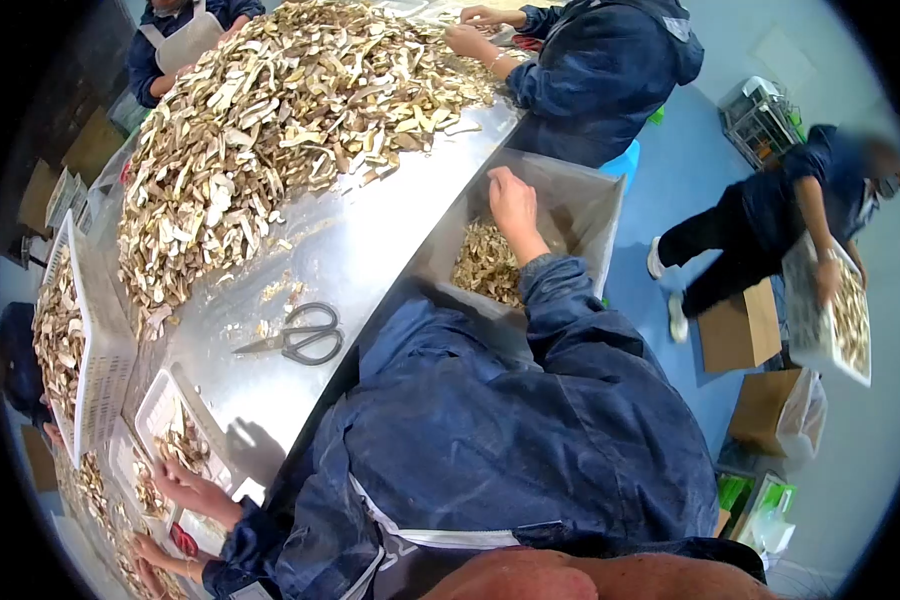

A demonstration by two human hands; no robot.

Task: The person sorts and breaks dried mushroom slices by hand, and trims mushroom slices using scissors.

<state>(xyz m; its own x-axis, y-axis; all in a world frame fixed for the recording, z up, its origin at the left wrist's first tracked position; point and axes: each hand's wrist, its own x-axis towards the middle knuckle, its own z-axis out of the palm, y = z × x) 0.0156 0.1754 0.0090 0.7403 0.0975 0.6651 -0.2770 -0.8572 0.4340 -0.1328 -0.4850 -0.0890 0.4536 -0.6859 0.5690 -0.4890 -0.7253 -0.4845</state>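
My left hand [198,496] is at the near end of a small white basket [220,440] holding mushroom slices [183,442]. Its fingers are slightly apart, with nothing visible between them. Over a large pale bin [595,215] at the table's edge, my right hand [513,208] has its fingers bent together. Its fingertips are hidden, and anything in them cannot be made out. Dried slices [486,262] lie inside the bin. Black-handled scissors [310,334] rest on the metal table [345,255] between my hands. Beyond them is a large heap of mushroom slices [270,110].
Co-workers stand at the top left and across the bin [610,75]. A co-worker's hand [160,556] is just below my left hand. A tilted white crate [105,350] stands left. Another person [785,215] carries a filled crate [805,310] near cardboard boxes [738,330].
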